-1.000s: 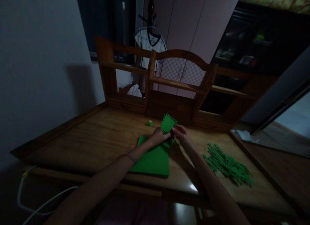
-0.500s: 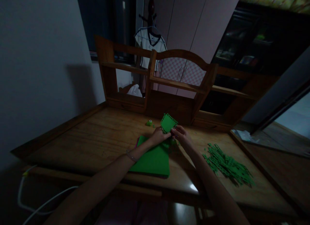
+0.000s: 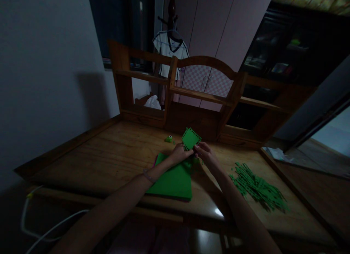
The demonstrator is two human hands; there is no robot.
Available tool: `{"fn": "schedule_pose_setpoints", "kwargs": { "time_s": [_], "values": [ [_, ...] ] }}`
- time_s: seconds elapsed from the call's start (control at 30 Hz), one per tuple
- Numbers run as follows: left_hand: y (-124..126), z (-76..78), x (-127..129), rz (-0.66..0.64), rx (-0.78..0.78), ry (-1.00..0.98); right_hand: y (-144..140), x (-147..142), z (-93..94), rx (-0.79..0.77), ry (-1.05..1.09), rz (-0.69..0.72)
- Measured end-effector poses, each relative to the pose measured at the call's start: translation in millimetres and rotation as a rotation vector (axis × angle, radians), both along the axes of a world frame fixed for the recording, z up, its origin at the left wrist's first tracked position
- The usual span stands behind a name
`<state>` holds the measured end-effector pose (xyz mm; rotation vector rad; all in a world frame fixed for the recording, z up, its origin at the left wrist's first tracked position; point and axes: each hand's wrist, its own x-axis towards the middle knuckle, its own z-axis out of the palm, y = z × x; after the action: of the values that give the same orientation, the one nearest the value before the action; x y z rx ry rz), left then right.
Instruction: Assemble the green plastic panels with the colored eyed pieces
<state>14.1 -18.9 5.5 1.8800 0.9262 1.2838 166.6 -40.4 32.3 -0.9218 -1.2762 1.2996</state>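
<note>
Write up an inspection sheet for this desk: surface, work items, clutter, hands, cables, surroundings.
Surface: wooden desk, dimly lit, with a shelf hutch at the back.
Work items: small green square piece with punched edges, held up between both hands; green sheet stack lying flat beneath them.
Clutter: pile of green strips to the right; small green object behind the hands.
Hands: left hand and right hand both pinch the square piece.
Cables: white cable hanging below the desk's left edge.
Surroundings: white shirt on a hanger, pink cabinet doors, dark cabinet on the right.
</note>
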Motion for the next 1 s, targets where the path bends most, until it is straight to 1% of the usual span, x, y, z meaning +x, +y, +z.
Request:
{"fn": "schedule_pose_setpoints", "kwargs": {
  "time_s": [0.1, 0.17, 0.3, 0.5, 0.7, 0.87, 1.0],
  "values": [
    [-1, 2.1, -1, -0.004, -0.008, 0.006, -1, -1, 0.9, 0.0, 0.005, -0.025],
    [-2, 2.6, -1, 0.019, 0.001, 0.033, -2, -1, 1.7, 0.002, -0.001, -0.046],
    [-2, 2.0, -2, 0.049, 0.007, 0.057, -2, -1, 1.6, -0.014, -0.05, -0.041],
    [-1, 1.9, -2, 0.056, -0.023, 0.017, 5, 5, -3.7, 0.003, -0.073, -0.142],
    [-2, 3.8, -1, 0.038, -0.059, -0.032, 10, 12, -6.1, 0.028, -0.04, -0.143],
    [-1, 5.8, -3, 0.05, -0.074, -0.059, 14, 16, -7.0, 0.009, -0.034, -0.231],
    [-5, 6.2, -5, 0.035, -0.13, -0.067, 13, 18, -5.7, 0.026, -0.006, -0.274]
  ]
}}
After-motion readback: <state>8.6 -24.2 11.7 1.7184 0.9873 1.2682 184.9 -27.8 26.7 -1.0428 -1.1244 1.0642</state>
